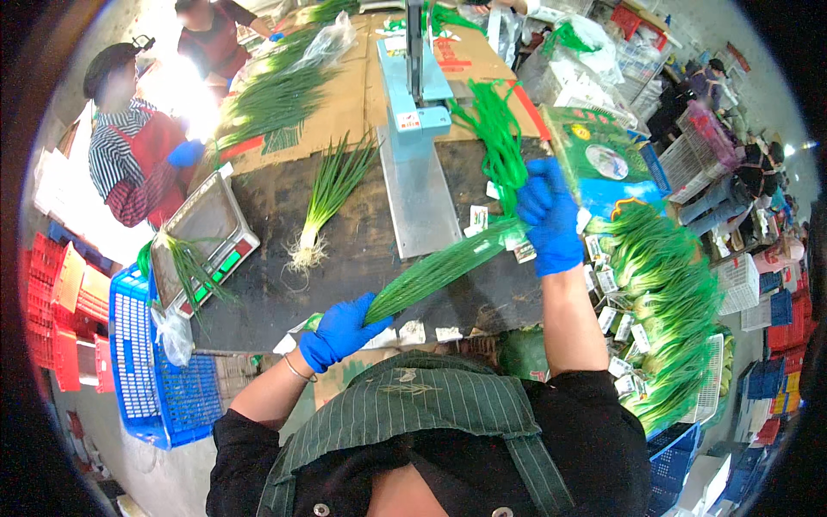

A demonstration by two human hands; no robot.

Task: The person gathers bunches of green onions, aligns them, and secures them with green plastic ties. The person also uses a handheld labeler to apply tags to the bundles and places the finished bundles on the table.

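A slim bundle of green onions in a green mesh sleeve (446,268) stretches at a slant before me, above the dark tabletop (284,210). My left hand (342,333), in a blue glove, is closed around its lower left end. At the upper right end, my right hand (549,216), gloved too, grips the mesh. Loose green mesh sleeves (494,136) trail down the table to that hand. A blue bench machine with a metal base plate (420,200) stands beyond the bundle. Left of it lies a loose bunch of green onions (323,200), roots towards me.
A scale (210,239) with green onions on it stands at left, above a blue crate (165,394). Many netted bundles with tags (665,310) are heaped at right. Across the table, a person in a red apron (152,155) stands near more green onions (278,97).
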